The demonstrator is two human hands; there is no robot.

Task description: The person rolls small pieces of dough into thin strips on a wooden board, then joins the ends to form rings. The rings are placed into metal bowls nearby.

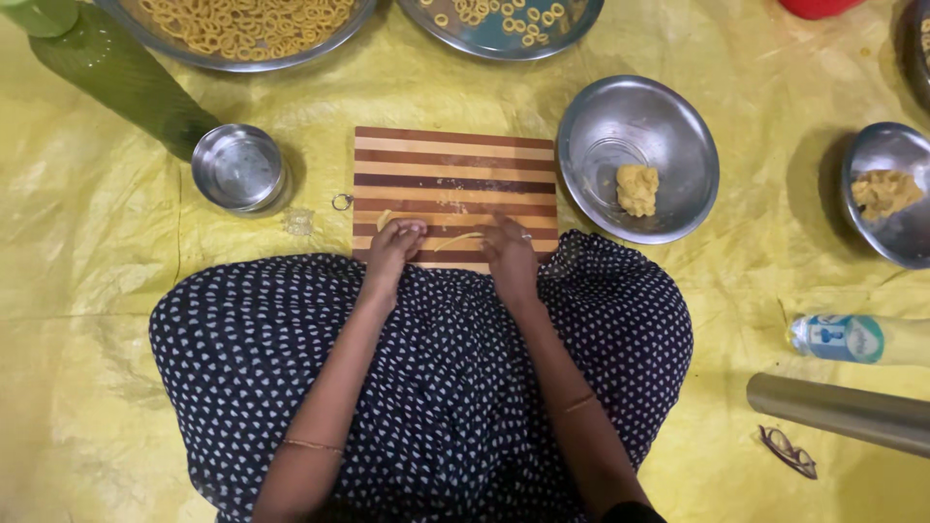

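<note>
The person sits on a yellow plastic sheet (116, 291) with a striped wooden cutting board (453, 165) in front of the knees, and both forearms reach forward over the dark dotted dress (426, 387) to the near edge of this board. The left hand (394, 244) is bent at the wrist, the fingers curled down and pinching one end of a thin dough strand (457, 238). The right hand (510, 254) lies palm down with fingers together, pressing on the other end of the same strand, so neither hand is clenched in a fist. The strand lies on the board between the two hands, near the board's 6 o'clock edge. At 3 o'clock from the board stands a steel bowl (668, 116) with a lump of yellow dough (637, 189) inside. At 9 o'clock is a small empty steel bowl (238, 167). At 11 o'clock a large steel plate (242, 60) holds many dough rings (242, 21). At 4 o'clock, well apart, lie a plastic bottle (857, 339) and a pair of glasses (790, 451).
</note>
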